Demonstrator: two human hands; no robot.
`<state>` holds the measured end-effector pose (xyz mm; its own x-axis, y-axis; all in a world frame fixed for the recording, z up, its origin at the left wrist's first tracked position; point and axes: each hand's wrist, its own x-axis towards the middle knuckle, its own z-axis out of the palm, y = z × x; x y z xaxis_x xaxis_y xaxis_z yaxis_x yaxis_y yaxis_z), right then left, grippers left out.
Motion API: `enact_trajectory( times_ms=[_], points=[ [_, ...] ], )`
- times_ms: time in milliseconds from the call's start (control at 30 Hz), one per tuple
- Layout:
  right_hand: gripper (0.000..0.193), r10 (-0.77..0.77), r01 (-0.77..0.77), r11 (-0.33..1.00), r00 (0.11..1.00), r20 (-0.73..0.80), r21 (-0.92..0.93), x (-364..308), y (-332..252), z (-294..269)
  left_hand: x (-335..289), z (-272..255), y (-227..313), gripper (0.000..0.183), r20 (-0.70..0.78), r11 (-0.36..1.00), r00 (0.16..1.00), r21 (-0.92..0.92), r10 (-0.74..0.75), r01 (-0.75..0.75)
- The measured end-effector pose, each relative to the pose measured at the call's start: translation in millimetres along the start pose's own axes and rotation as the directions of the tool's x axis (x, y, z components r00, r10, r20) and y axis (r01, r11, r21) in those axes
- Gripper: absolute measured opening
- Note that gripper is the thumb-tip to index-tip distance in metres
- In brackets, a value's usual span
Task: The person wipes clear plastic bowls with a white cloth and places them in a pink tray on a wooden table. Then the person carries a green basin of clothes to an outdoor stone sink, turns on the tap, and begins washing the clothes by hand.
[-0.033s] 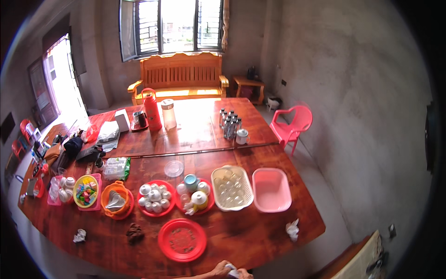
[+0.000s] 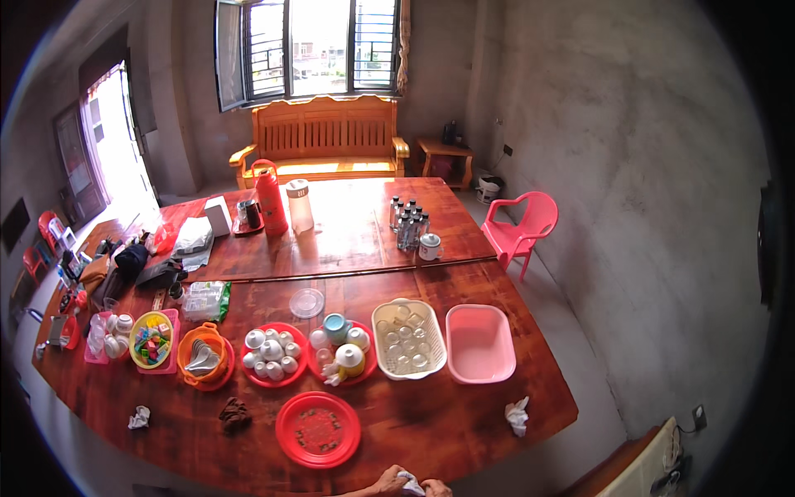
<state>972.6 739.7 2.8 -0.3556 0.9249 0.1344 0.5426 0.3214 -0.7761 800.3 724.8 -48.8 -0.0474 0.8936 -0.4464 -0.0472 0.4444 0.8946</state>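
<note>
At the lower edge, my left hand (image 2: 386, 483) and my right hand (image 2: 436, 489) are close together, fingers curled. Between them is a crumpled white cloth (image 2: 408, 483), gripped from both sides; anything inside its folds is hidden. The nearest thing on the table is a round red tray (image 2: 319, 429) with a printed pattern, lying to the left and beyond my hands. Farther on stand a cream basket (image 2: 440, 356) of clear glass cups and a pink plastic basin (image 2: 480, 344). A crumpled white tissue (image 2: 517, 416) rests at the right.
Red trays hold white cups (image 2: 272, 351) and a yellow-and-white teapot (image 2: 349, 358). Leftward are an orange basket (image 2: 204, 356) of spoons and a brown crumpled cloth (image 2: 235, 412). Glass bottles (image 2: 407, 224), a red thermos (image 2: 270, 203) and a plastic jug (image 2: 299, 207) stand farther back.
The view has shifted slightly. My hands are a little farther apart, and more of the white cloth shows between them. The things on the table have stayed in place.
</note>
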Motion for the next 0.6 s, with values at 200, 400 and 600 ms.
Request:
enact_trajectory(
  times_ms=[200,400,600],
  points=[
    [0.042,0.144,-0.181,0.911,0.982,-0.124,-0.371,101,178,-108,20,69,16,0.031,-0.073,0.974,0.980,0.145,0.185,-0.173],
    [0.069,0.479,-0.465,0.789,0.875,-0.073,-0.403,174,268,-143,44,80,19,0.017,-0.260,0.991,0.960,-0.047,0.108,-0.124],
    [0.058,0.570,-0.533,0.712,0.819,-0.067,-0.458,162,288,-104,94,51,-29,0.019,-0.372,0.969,0.895,-0.117,-0.246,0.217]
  ],
)
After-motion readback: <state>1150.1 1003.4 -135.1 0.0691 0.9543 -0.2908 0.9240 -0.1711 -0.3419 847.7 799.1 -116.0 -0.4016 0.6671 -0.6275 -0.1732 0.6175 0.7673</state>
